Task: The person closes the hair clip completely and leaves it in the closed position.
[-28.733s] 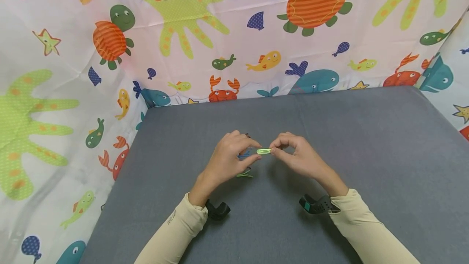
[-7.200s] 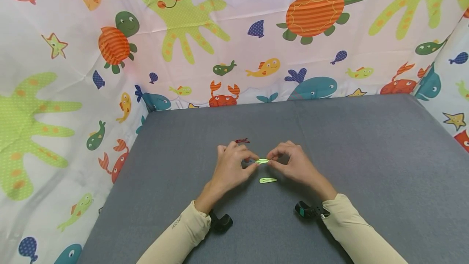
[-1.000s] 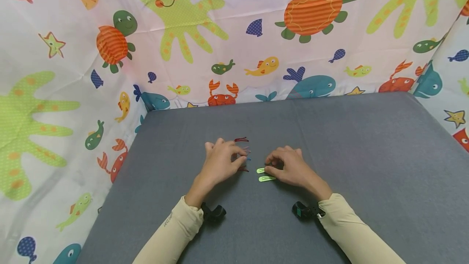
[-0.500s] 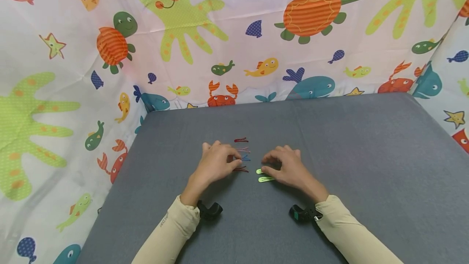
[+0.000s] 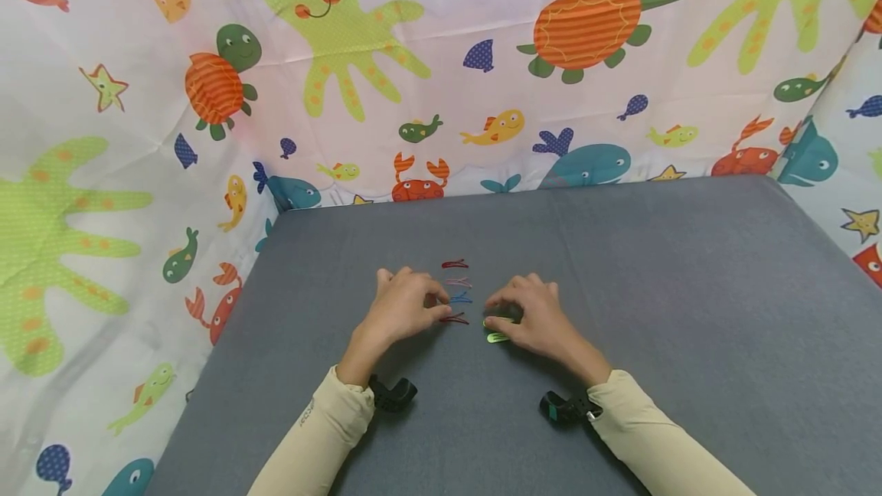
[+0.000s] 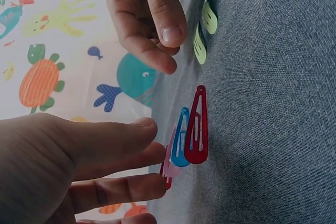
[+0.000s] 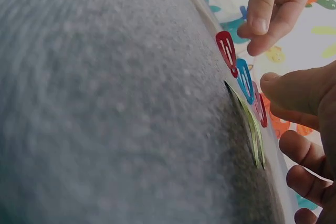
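Note:
My left hand [image 5: 405,305] hovers beside a column of snap hair clips, its fingers apart and holding nothing. That column has a dark red clip [image 5: 455,264], a pink clip [image 5: 459,282], a blue clip [image 5: 460,298] and a nearer red clip [image 6: 196,156]. My right hand [image 5: 537,316] hangs over two light green hair clips, thumb and fingers spread with nothing between them. In the head view it partly covers both, the nearer green clip [image 5: 497,337] and the farther green clip [image 6: 199,48].
All the clips lie on a grey cloth-covered table [image 5: 654,274]. A curtain printed with sea animals [image 5: 386,136] stands behind and at the sides. Each wrist carries a black camera mount, such as the left mount [image 5: 394,395].
Seconds ago both hands held a green clip; it now lies beside the other green one. Lately my right hand has shifted left over the green clips, and my left has drawn back slightly.

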`<state>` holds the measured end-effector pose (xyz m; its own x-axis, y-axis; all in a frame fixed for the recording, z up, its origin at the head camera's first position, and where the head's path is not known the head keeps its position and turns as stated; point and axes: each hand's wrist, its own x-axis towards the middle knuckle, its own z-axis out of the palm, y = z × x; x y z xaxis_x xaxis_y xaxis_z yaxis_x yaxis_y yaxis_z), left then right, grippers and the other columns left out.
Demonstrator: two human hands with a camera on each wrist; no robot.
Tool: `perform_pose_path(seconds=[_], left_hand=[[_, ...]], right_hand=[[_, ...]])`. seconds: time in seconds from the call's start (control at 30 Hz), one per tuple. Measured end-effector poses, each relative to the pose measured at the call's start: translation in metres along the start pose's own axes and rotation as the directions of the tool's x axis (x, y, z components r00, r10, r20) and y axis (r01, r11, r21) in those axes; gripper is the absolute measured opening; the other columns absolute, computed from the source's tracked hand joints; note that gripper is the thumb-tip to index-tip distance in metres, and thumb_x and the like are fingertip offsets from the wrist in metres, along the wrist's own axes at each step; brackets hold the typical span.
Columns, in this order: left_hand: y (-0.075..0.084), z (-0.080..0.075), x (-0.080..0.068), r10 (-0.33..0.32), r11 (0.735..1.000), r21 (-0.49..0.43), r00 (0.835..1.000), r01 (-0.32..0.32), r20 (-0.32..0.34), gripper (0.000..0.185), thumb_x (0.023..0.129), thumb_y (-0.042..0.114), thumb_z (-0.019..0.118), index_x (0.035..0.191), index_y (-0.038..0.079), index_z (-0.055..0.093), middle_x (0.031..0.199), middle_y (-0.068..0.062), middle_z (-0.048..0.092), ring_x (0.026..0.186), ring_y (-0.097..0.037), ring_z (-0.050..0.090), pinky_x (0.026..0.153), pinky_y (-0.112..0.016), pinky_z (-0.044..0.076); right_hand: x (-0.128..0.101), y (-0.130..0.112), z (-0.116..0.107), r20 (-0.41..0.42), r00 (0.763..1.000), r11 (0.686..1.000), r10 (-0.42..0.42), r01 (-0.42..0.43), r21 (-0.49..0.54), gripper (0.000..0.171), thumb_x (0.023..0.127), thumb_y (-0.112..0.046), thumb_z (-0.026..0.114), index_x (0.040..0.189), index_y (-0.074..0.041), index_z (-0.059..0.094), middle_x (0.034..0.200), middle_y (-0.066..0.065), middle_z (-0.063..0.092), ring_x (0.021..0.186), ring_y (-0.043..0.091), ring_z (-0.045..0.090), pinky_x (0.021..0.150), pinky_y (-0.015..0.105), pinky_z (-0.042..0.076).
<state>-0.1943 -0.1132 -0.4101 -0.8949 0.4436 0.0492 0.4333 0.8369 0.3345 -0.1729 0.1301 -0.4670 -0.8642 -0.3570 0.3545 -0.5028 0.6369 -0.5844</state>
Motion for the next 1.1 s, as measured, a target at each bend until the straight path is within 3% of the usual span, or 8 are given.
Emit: perform_pose_path(seconds=[0.47, 1.1], left_hand=[[-0.005, 0.002, -0.003, -0.002, 1.0, 0.027, 0.998, 0.0, 0.062, 0.016, 0.084, 0.034, 0.084, 0.096, 0.024, 0.083, 0.09, 0.006, 0.075, 0.08, -0.013, 0.05, 0.08, -0.046, 0.025], [-0.01, 0.009, -0.003, -0.025, 0.996, 0.081, 0.998, 0.021, 0.052, 0.007, 0.081, 0.033, 0.086, 0.086, 0.029, 0.082, 0.087, 0.012, 0.074, 0.081, -0.012, 0.051, 0.08, -0.045, 0.027]], right_hand=[[0.008, -0.01, 0.01, 0.017, 1.0, 0.999, -0.023, 0.023, -0.041, 0.015, 0.081, -0.027, 0.086, 0.095, -0.023, 0.082, 0.089, -0.002, 0.065, 0.082, 0.013, 0.042, 0.078, 0.041, 0.023], [0.015, -0.021, 0.02, 0.023, 1.0, 0.997, -0.008, 0.01, -0.082, 0.013, 0.078, -0.027, 0.089, 0.09, -0.025, 0.084, 0.085, -0.008, 0.061, 0.082, 0.013, 0.042, 0.08, 0.045, 0.024]])
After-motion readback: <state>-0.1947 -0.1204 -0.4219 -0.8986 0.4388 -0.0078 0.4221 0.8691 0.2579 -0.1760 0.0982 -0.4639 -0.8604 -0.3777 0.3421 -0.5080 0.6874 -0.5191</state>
